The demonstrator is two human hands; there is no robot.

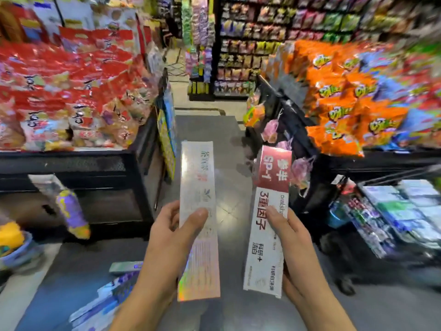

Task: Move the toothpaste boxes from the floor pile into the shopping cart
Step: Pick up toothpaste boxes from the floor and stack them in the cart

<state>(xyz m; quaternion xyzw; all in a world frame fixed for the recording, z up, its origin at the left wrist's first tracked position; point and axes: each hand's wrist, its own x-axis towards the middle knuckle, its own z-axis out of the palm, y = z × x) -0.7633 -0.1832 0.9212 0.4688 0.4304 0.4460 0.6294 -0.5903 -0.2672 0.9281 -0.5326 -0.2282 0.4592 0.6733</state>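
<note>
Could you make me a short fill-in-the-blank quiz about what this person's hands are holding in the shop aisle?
1. Each hand holds one long toothpaste ____.
2. The box in the right hand is white with a ____ band at its far end.
3. The cart with stacked packs stands on the person's ____ side.
4. The left hand holds the pale box with its ____ on top.

Missing words: box; red; right; thumb
</note>
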